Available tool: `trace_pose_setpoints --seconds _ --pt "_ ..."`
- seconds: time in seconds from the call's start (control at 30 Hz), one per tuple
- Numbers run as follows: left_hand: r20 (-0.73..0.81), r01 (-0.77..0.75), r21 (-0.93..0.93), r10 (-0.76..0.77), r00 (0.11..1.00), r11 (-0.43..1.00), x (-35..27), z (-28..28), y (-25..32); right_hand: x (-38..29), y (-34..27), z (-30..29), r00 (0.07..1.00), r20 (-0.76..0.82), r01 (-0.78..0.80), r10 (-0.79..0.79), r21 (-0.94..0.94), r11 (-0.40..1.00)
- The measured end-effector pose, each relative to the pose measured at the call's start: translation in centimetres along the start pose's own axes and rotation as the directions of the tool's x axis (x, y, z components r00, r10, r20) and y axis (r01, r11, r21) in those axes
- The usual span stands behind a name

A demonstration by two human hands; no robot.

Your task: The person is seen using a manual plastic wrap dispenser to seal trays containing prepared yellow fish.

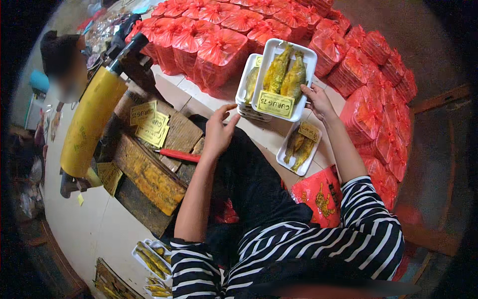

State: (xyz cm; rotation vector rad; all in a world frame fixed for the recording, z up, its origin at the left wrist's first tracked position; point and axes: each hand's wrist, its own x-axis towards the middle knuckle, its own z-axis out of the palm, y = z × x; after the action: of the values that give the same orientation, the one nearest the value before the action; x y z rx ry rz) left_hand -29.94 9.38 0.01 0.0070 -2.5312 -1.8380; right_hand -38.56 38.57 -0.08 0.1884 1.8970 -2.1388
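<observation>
My right hand [317, 101] grips the right edge of a white foam tray [312, 59]. Two yellowish fish [286, 71] lie side by side in it, with a yellow printed label [275, 104] across one end. Behind and left of that tray is a stack of similar white trays [242, 98], partly covered by it. My left hand [220, 129] is beside the stack with thumb and fingers apart and nothing in them; whether a fingertip touches the stack I cannot tell. Another tray of fish [300, 147] lies on the tiles below my right hand.
Red plastic-bagged tray bundles [220, 52] line the far and right sides. On the left stand a yellow film roll [93, 123], wooden boards [149, 173], loose labels [151, 125] and a slim red tool [179, 155]. More fish trays [153, 259] sit bottom left. A person [63, 63] is upper left.
</observation>
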Motion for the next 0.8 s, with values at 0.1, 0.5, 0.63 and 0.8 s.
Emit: trace_pose_setpoints --seconds 0.1,0.5,0.63,0.8 --pt "0.018 0.056 -0.026 -0.056 0.998 0.998 2.8 0.8 -1.9 1.7 0.6 -0.2 1.000 -0.027 -0.013 0.013 -0.005 1.000" --pt "-0.088 0.285 -0.294 -0.323 0.942 0.912 9.4 5.5 -9.8 8.3 3.8 0.9 0.996 0.009 -0.086 0.086 0.067 0.994" --pt "-0.164 0.326 -0.223 -0.366 0.916 0.918 9.6 6.7 -9.5 9.5 4.7 1.3 0.998 0.027 -0.062 0.062 0.031 0.998" --pt "-0.291 0.331 -0.152 -0.362 0.886 0.931 9.4 7.1 -8.5 9.3 5.1 2.2 0.967 -0.097 0.105 -0.236 -0.692 0.715"
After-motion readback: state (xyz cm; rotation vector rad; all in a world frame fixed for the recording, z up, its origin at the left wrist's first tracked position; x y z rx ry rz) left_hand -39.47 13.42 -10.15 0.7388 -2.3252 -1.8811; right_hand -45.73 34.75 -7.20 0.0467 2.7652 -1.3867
